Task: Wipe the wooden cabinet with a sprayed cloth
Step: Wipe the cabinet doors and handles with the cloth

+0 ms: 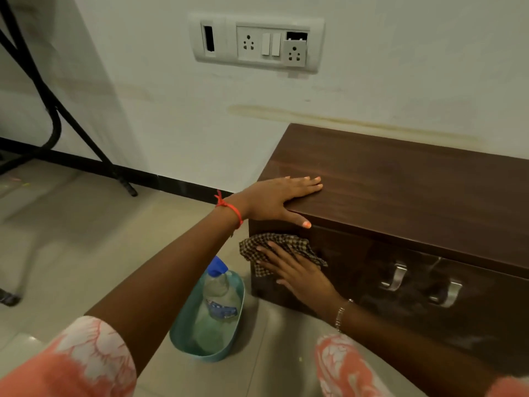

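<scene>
A low dark-brown wooden cabinet [406,190] stands against the white wall at the right. My left hand [277,200] rests flat on its top near the left front corner, fingers straight, thumb over the front edge. My right hand [300,275] presses a brown checked cloth [283,243] against the cabinet's front face near its left edge, fingers spread flat on the cloth. A clear spray bottle [219,293] with a blue cap stands in a teal tub [183,336] on the floor, left of the cabinet.
Two metal handles [396,277] sit on the cabinet front to the right of the cloth. A switch and socket panel [257,43] is on the wall above. Black metal legs [57,110] cross the far left. The floor is pale tile.
</scene>
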